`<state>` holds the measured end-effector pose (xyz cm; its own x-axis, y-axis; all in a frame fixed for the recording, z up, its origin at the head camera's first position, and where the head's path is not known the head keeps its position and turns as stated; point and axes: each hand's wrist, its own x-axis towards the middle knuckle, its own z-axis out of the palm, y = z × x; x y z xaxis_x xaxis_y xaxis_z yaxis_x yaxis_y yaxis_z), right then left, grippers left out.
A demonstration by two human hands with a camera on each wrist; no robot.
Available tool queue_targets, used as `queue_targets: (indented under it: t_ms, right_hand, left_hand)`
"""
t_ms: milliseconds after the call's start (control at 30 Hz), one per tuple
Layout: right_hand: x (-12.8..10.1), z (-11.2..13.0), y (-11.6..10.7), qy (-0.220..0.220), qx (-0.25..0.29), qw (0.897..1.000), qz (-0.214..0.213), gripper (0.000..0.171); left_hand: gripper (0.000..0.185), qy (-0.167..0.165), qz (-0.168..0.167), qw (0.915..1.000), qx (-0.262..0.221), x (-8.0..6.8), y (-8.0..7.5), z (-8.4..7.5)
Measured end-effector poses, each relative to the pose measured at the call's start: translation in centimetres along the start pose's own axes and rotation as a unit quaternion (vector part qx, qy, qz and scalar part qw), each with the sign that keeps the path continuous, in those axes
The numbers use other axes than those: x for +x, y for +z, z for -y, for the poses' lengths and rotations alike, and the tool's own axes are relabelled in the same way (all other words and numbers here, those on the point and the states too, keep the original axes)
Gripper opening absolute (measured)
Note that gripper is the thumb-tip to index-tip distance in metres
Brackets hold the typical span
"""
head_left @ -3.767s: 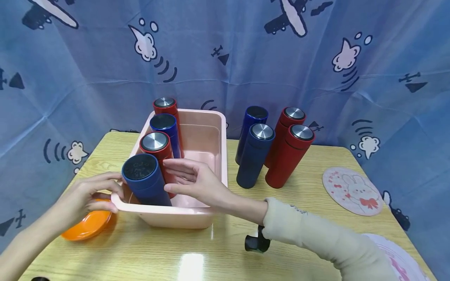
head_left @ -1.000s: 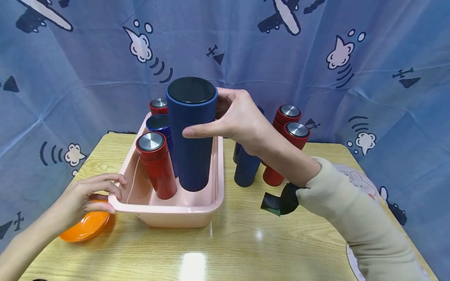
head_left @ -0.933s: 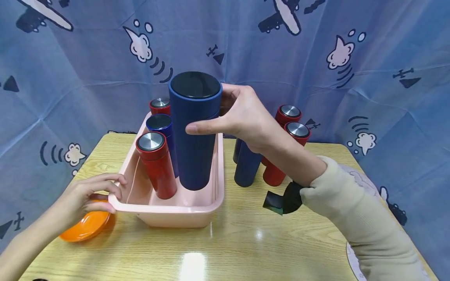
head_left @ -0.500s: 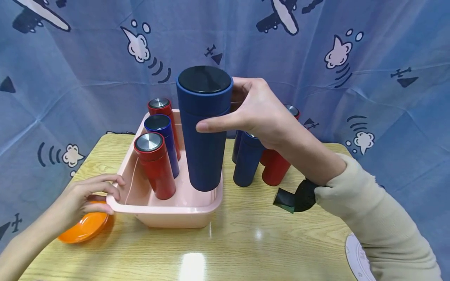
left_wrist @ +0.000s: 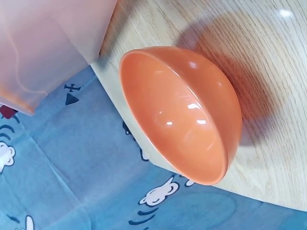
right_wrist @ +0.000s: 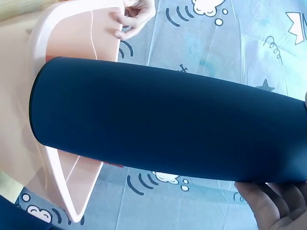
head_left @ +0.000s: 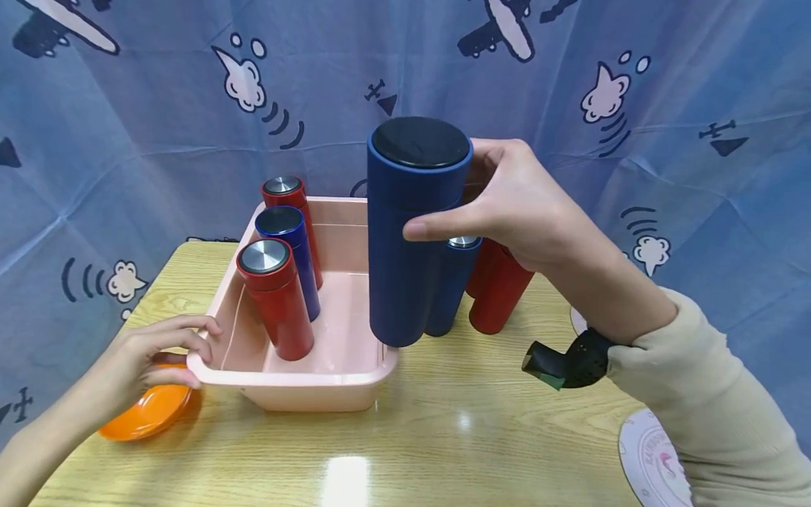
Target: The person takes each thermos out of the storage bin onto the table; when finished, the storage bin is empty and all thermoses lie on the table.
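My right hand (head_left: 519, 204) grips a blue thermos bottle (head_left: 405, 274) near its top, thumb across the front and fingers mostly hidden behind. The bottle hangs upright over the right side of the pink plastic bin (head_left: 298, 379), its bottom overlapping the rim in the head view. At the bin's front left corner, my left hand (head_left: 155, 352) holds the rim between fingers and thumb. Along the left side inside stand a red thermos (head_left: 283, 310), a brighter blue thermos (head_left: 305, 260) and another red thermos (head_left: 286, 198) at the back.
Right of the bin stand a blue thermos (head_left: 453, 289) and a red thermos (head_left: 500, 299), others partly hidden behind my right hand. An orange bowl (left_wrist: 177, 115) sits left of the bin. A round printed mat (head_left: 652, 458) lies at the right; a patterned blue curtain (head_left: 342, 77) hangs behind.
The blue thermos stood in the bin's front left at first. My right hand has taken hold of it, raised it and carried it rightward. My left hand has stayed on the rim.
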<state>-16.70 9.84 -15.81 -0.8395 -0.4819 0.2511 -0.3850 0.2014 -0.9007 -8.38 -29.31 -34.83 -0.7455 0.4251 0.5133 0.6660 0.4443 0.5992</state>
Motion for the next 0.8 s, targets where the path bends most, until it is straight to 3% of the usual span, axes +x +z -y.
queue_targets:
  t_ms: [133, 467, 800]
  right_hand:
    - [-0.5, -0.4, -0.9, 0.001, 0.014, 1.0, -0.002, 0.046]
    - [-1.5, -2.8, -3.4, 0.018, -0.019, 0.999, -0.037, 0.042]
    - [-2.4, -5.6, -5.2, 0.025, 0.066, 0.997, -0.025, 0.041]
  left_hand:
    - [0.051, 0.006, -0.001, 1.0, -0.002, 0.0, 0.0, 0.1]
    - [0.052, 0.004, -0.001, 0.9998, -0.019, -0.1, 0.0, 0.2]
    - [0.048, -0.006, -0.004, 1.0, -0.006, -0.1, 0.1, 0.0]
